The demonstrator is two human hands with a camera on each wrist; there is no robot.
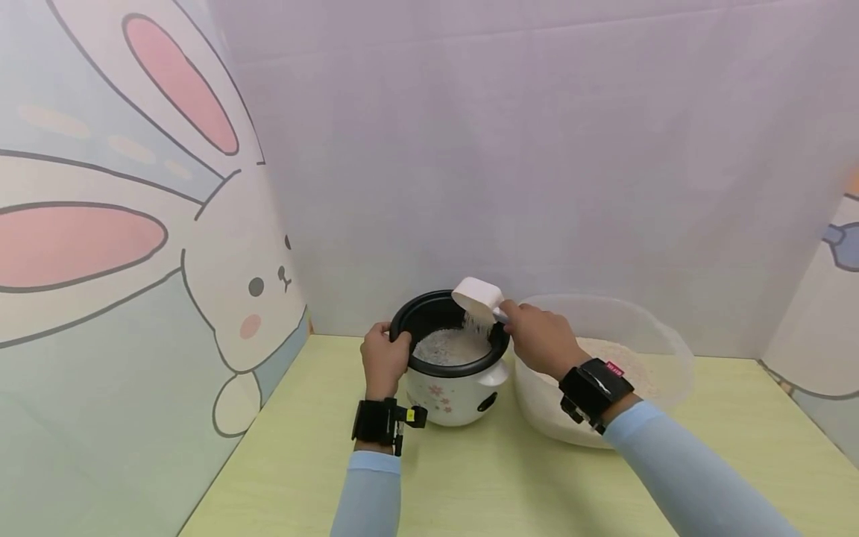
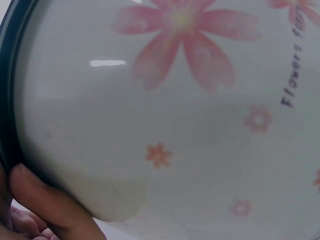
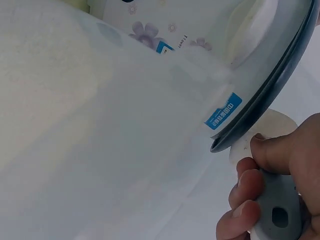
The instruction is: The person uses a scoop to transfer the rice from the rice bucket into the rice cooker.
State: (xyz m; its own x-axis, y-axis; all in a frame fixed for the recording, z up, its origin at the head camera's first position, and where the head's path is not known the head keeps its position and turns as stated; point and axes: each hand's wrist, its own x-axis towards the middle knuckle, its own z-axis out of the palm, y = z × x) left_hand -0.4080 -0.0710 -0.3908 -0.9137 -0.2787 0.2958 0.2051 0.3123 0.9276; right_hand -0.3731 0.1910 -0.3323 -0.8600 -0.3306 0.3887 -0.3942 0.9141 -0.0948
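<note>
A white rice cooker [image 1: 439, 391] with pink flowers and a black inner pot [image 1: 429, 306] stands on the table, its lid off. My left hand [image 1: 385, 362] grips the left side of its rim; in the left wrist view the thumb [image 2: 47, 202] lies along the white wall just under the dark rim. In my right hand [image 1: 542, 339] is the handle [image 2: 82, 220] of no visible tool there, while the head view shows a white scoop [image 1: 478, 293] tipped over the pot. Rice [image 1: 475, 322] falls from it onto the rice and cloudy water [image 1: 446, 347] inside.
A large translucent tub [image 1: 546, 418] holding pale rice [image 1: 617, 358] sits right of the cooker, beneath my right forearm. A lilac cloth backdrop [image 1: 537, 149] rises behind the table, and a rabbit-printed panel [image 1: 134, 373] borders the left side.
</note>
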